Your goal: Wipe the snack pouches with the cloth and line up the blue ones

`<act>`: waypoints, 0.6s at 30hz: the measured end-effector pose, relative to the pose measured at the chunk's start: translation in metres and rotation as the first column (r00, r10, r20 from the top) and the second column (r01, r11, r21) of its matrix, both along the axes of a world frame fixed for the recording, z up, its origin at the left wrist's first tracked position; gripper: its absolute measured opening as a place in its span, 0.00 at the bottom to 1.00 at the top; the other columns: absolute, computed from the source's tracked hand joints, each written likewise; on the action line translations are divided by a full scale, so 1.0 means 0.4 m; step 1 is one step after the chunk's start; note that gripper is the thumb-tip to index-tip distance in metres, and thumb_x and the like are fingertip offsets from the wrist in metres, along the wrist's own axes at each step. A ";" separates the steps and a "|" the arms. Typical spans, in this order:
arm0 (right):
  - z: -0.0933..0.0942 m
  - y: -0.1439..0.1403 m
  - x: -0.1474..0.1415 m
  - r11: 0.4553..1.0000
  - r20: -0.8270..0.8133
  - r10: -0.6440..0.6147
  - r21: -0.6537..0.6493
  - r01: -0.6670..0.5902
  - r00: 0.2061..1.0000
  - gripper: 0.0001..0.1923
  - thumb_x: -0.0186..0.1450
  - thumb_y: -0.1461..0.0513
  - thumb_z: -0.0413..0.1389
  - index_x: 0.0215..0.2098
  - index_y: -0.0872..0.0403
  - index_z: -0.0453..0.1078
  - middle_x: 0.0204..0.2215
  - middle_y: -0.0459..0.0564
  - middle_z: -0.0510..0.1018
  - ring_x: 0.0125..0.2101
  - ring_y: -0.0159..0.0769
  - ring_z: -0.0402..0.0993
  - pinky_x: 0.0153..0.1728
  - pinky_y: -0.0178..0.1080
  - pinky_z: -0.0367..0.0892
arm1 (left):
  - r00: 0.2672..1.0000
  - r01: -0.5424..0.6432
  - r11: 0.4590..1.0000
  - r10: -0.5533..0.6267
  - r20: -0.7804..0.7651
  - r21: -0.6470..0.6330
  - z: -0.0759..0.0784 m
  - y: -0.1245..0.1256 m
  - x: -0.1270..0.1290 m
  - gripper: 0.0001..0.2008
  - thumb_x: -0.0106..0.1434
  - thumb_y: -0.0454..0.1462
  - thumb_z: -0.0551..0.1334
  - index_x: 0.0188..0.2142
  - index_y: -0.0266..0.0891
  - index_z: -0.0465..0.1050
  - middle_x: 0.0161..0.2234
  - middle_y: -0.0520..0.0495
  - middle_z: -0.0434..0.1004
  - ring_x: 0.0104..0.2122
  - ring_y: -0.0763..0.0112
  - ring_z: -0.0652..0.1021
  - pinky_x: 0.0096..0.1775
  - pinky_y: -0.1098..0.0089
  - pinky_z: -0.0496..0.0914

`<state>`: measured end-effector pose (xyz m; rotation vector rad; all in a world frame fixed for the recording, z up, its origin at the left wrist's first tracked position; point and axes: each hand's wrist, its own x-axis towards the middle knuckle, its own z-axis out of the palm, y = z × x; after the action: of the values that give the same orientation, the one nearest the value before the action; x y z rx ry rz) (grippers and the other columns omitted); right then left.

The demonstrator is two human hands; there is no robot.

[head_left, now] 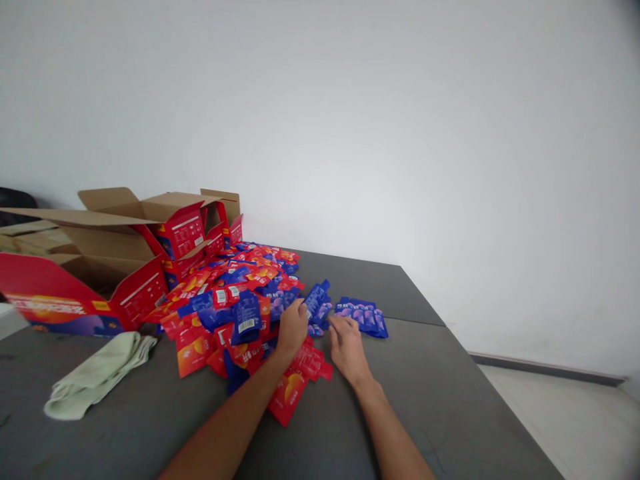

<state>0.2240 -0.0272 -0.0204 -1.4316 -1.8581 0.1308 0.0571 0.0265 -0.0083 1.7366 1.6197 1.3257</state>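
Reaching forward: left hand (pixel 293 327) pinching blue packet (pixel 316 300), right hand (pixel 346 345) spread flat on table (pixel 440 400)

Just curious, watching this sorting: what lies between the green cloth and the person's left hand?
In the head view, part of the heap of red and blue packets lies between the green cloth and the left hand.

- A plain packing room or small stockroom: bare white wall (pixel 400 133), grey work table (pixel 425 400).
- Open printed cartons (pixel 125 253) beside a heap of red and blue sachets (pixel 240 300) (many alike, retail-style).
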 end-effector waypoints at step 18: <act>0.050 -0.044 -0.039 0.918 -0.584 0.062 -0.285 -0.275 0.809 0.17 0.57 0.54 0.59 0.22 0.52 0.56 0.19 0.38 0.55 0.22 0.27 0.50 0.24 0.32 0.49 | 0.584 0.376 0.927 -0.234 0.777 -0.003 0.056 -0.087 0.003 0.18 0.52 0.47 0.70 0.35 0.36 0.77 0.31 0.48 0.79 0.30 0.70 0.77 0.34 0.71 0.71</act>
<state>0.2084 -0.0448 -0.0003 -1.2594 -1.4926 0.9334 0.0581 -0.0083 0.0142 1.0221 0.8467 1.4135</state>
